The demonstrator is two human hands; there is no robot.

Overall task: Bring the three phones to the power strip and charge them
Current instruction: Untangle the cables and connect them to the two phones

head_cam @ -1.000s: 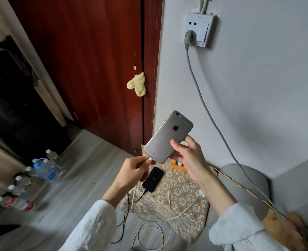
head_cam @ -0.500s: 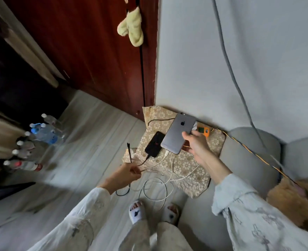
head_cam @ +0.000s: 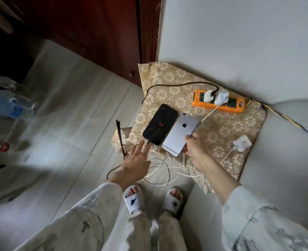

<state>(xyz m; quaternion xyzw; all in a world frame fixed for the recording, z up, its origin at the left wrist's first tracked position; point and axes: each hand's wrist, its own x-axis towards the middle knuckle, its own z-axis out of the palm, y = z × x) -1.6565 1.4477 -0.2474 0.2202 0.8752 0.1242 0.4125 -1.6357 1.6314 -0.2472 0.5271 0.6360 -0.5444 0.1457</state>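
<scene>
A pale grey wall (head_cam: 240, 33) meets a dark reddish wooden door (head_cam: 95, 33) at a corner, and below them runs a light, wood-grain plank floor (head_cam: 68, 115). A beige cloth with a flower pattern (head_cam: 231, 127) covers a low surface against the wall, beside a grey padded seat (head_cam: 285, 151). At the far left, blurred plastic bottles (head_cam: 6, 105) lie on the floor by a dark, shadowed area, and soft daylight falls across the boards.
</scene>
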